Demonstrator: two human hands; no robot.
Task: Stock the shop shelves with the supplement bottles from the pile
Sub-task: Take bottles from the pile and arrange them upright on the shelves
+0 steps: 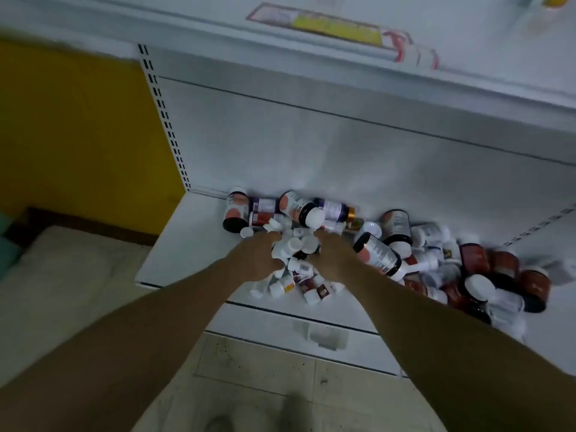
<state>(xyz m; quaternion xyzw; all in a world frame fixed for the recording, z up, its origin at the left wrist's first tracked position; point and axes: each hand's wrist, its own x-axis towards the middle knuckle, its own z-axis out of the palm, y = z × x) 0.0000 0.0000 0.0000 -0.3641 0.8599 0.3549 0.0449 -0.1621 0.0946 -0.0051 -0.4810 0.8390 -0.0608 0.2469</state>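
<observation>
Two bare forearms and hands point(258, 257), no sleeves, rings or watch (edges motion-blurred)

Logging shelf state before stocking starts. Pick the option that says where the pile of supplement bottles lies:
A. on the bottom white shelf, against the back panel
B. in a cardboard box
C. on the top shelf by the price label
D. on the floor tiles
A: the pile of supplement bottles lies jumbled on the bottom white shelf, reaching the back panel, with both hands in it.
</observation>
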